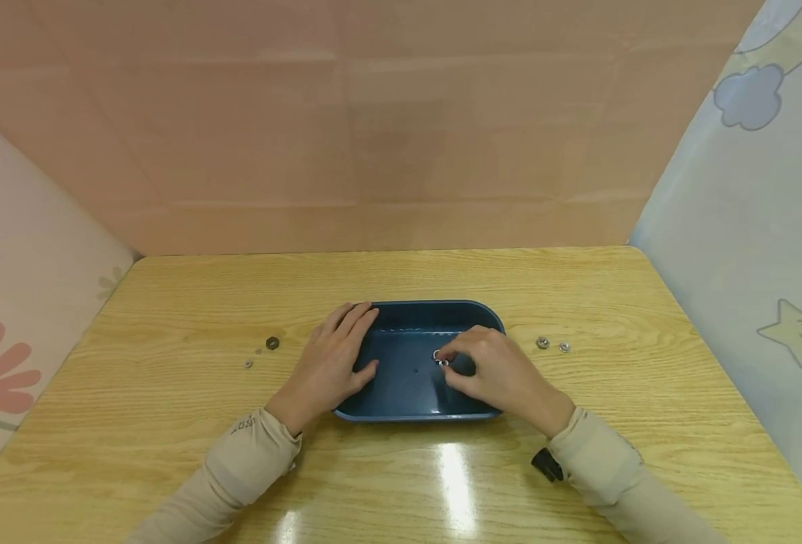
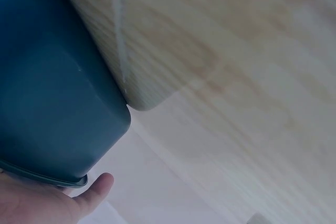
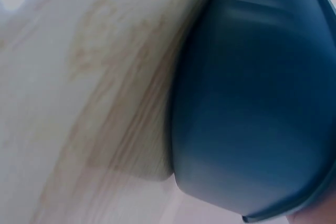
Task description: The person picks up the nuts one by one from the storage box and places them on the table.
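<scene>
A dark blue plastic tray (image 1: 401, 393) stands on the wooden table. Across its left rim lies my left hand (image 1: 333, 355), fingers extended over the edge and thumb inside. The left wrist view shows the tray's outer wall (image 2: 58, 98) with the left hand (image 2: 42, 203) at its rim. Reaching over the right rim, my right hand (image 1: 492, 366) pinches a small shiny metal nut (image 1: 443, 363) between thumb and forefinger, low inside the tray. Another small metal ring (image 1: 436, 354) shows right beside those fingertips. In the right wrist view the tray wall (image 3: 252, 108) hides most of that hand.
Left of the tray are a dark hex nut (image 1: 272, 343), a small silver nut (image 1: 248, 364) and a tiny piece (image 1: 258, 350). To the right lie two metal nuts, one larger (image 1: 542, 343) and one smaller (image 1: 564, 347). A pinkish-brown backdrop (image 1: 374, 151) rises behind the table.
</scene>
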A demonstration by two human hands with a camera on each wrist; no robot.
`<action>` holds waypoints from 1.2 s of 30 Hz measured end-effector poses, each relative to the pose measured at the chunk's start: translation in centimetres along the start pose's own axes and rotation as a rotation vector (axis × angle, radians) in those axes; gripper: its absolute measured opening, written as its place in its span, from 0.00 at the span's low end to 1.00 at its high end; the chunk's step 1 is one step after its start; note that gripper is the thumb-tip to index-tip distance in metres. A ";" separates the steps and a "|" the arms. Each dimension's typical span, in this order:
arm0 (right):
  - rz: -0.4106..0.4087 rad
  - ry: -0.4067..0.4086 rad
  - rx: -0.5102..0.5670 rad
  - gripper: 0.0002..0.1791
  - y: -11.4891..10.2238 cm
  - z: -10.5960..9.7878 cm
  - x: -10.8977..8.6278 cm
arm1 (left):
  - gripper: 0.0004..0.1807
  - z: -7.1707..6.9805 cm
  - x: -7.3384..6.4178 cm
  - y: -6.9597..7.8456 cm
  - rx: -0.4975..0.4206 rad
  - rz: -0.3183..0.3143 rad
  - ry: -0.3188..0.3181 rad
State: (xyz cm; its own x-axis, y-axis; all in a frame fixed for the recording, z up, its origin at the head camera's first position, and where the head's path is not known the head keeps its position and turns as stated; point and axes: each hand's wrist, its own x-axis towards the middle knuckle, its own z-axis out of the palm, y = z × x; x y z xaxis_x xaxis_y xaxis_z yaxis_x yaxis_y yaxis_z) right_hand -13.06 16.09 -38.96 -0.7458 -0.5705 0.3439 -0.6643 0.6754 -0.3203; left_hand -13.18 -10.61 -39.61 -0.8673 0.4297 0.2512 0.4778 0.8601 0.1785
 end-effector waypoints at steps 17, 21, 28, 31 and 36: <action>0.033 0.067 0.042 0.07 1.4 -1.9 -1.3 | 0.42 0.0 0.1 0.0 -0.003 -0.016 -0.017; 0.035 0.093 0.037 0.08 1.9 -2.4 -1.6 | 0.42 0.1 0.0 0.0 -0.003 -0.014 -0.014; 0.006 0.166 0.005 0.09 3.0 -3.4 -2.3 | 0.42 0.1 0.0 0.0 0.003 -0.008 -0.010; -0.006 0.198 -0.005 0.10 3.6 -3.8 -2.7 | 0.42 0.1 0.0 0.0 0.001 -0.009 -0.012; 0.007 0.222 -0.035 0.11 4.5 -4.4 -3.4 | 0.42 0.1 0.0 -0.1 -0.002 -0.011 -0.015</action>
State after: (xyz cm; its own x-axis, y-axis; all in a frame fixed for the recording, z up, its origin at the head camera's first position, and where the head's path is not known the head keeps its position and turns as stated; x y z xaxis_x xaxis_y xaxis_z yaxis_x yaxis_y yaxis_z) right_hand -13.29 23.07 -37.71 -0.7183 -0.4515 0.5293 -0.6544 0.6968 -0.2937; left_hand -13.18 -10.63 -39.76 -0.8745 0.4242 0.2353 0.4684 0.8644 0.1827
